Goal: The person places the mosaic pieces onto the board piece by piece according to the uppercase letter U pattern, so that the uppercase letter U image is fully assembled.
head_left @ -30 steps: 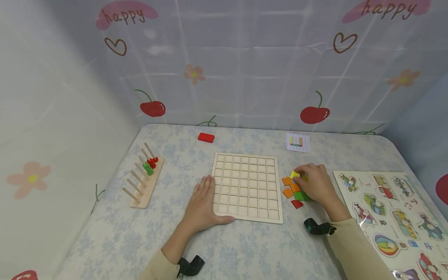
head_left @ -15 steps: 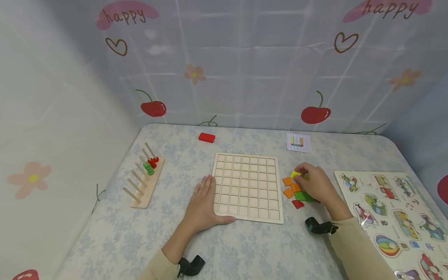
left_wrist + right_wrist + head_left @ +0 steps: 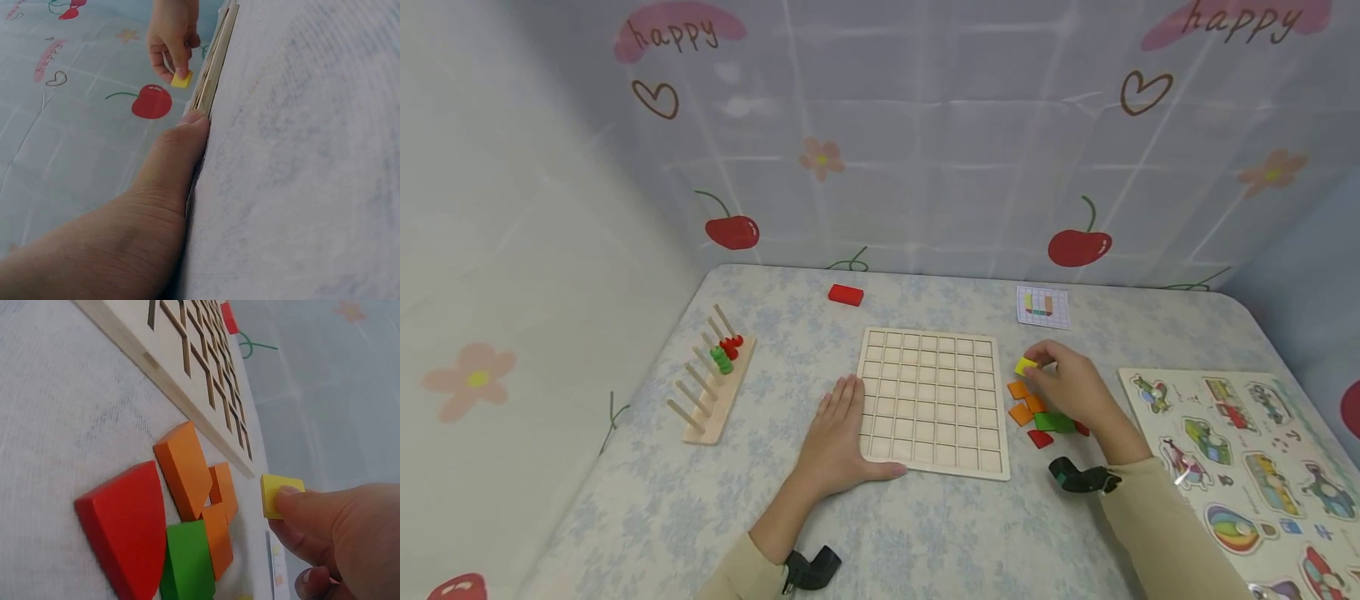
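My right hand (image 3: 1071, 392) pinches a small yellow square block (image 3: 1026, 366) between thumb and fingers, just beyond a cluster of coloured pieces. In the right wrist view the yellow block (image 3: 281, 495) is raised above the table. Below it lie orange blocks (image 3: 183, 467), a green block (image 3: 189, 559) and a red piece with a curved side (image 3: 128, 528). My left hand (image 3: 835, 442) rests at the left edge of a wooden grid board (image 3: 934, 400), fingers straight along that side. Its thumb (image 3: 178, 147) lies against the board's near edge.
A printed pattern card (image 3: 1042, 307) lies at the back right, a red block (image 3: 846, 295) at the back. A wooden peg stand (image 3: 722, 400) with red and green beads stands left. A picture puzzle board (image 3: 1217, 467) covers the right side.
My right hand has drawn the yellow block slightly left and away from the cluster, uncovering more of the green and red pieces. The left hand stays in place on the board.
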Motion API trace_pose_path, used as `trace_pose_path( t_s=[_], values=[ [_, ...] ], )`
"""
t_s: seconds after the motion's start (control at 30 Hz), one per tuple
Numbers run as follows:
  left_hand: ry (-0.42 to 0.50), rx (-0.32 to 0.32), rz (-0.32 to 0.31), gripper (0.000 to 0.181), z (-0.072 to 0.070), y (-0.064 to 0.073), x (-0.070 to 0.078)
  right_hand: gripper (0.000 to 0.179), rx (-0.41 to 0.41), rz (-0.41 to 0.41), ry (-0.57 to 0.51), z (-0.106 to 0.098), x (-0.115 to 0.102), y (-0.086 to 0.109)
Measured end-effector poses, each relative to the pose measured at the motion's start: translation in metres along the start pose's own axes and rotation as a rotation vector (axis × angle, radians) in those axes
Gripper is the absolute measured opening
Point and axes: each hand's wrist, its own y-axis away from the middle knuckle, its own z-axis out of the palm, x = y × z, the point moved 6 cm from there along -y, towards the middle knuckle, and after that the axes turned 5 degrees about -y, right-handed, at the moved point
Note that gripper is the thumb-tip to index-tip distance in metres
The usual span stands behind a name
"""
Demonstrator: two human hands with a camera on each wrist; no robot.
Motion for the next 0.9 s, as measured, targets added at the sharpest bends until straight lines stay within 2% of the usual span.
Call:
trace_pose_path(
  t_s=[0.47, 0.9],
  values=[
    [0.0, 0.01, 0.007, 0.143, -0.001, 0.001, 0.0, 0.021, -0.068, -0.016, -0.083, 0.017, -0.027, -0.017],
    [-0.006, 0.001, 0.003, 0.143, 0.0, 0.002, 0.0, 0.017, -0.128, -0.103, -0.164, 0.046, -0.069, -0.034]
  ],
)
